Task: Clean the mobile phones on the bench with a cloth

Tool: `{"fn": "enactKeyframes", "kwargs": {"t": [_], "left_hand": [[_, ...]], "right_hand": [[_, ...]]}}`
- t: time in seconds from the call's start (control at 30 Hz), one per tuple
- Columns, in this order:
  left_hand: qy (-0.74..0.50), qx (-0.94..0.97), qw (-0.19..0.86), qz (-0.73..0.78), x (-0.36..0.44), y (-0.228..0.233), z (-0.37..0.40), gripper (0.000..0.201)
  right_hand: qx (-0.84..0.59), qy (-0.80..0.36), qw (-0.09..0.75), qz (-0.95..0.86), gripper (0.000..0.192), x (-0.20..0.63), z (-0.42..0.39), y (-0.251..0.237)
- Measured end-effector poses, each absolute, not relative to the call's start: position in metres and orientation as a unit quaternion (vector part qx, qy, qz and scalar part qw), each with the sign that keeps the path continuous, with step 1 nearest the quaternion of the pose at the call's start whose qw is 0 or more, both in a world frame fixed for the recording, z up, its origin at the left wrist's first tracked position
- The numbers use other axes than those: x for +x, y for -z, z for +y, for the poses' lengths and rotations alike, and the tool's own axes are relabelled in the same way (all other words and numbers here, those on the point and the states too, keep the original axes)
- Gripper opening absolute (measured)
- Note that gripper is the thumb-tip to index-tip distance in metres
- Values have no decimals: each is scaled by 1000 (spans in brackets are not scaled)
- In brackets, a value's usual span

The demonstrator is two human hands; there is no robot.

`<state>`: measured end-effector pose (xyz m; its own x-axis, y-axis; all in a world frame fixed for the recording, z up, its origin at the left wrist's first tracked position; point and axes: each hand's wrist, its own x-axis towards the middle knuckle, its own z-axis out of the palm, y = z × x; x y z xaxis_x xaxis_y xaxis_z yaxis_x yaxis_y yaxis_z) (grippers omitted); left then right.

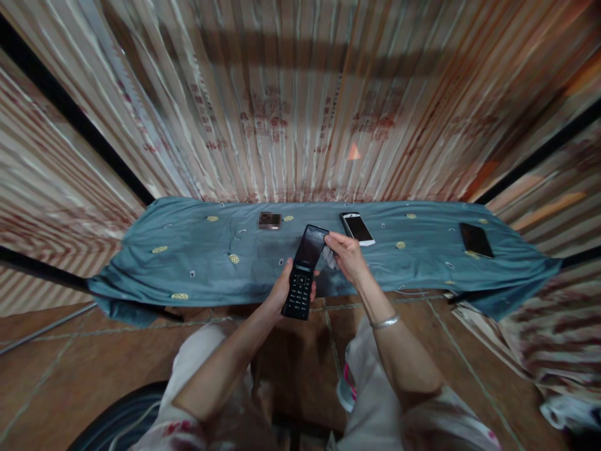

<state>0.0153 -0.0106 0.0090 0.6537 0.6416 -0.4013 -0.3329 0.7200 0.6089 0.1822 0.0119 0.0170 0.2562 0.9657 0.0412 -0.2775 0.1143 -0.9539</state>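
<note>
A black flip phone [298,294], unfolded with its keypad and dark screen facing me, is held above the near edge of the table. My left hand [282,285] is wrapped round its lower half, thumb on the left side and fingertips showing on the right. At the upper right corner of the screen, my right hand [346,252] pinches a small light grey cloth [329,257]. Its fingertips touch the screen's edge there. Part of the cloth is hidden behind the fingers.
On the blue patterned tablecloth [244,282] lie a white phone [359,229] beside a dark edge, a black flat device [476,240] at far right, and a small blurred-out item [270,220]. Black frame poles and striped curtains [300,94] enclose the table. A dark round object [126,413] stands lower left.
</note>
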Motion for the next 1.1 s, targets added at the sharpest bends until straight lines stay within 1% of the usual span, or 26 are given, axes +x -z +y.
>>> {"fn": "enactKeyframes", "kwargs": {"t": [0.23,0.47,0.67,0.87,1.0,1.1], "left_hand": [[-297,248,865,320,13,-5,-5,68],[-327,224,858,326,10,3,2,66],[-368,181,845,344,7,-4,4,63],[-385,111,828,392,5,-8,8,59],[-403,115,827,373,1,-7,10,55],[-402,120,836,354,-2,-4,12,57]], "right_hand": [[-497,-419,623,-436,27,184,5,-19],[-495,-323,563,-578,27,180,-5,-29],[-458,-224,502,-699,22,164,-20,-33],[-425,-144,412,-793,26,153,-31,-32],[-422,-117,394,-808,27,151,-36,-28],[-416,-104,378,-821,29,149,-39,-25]]}}
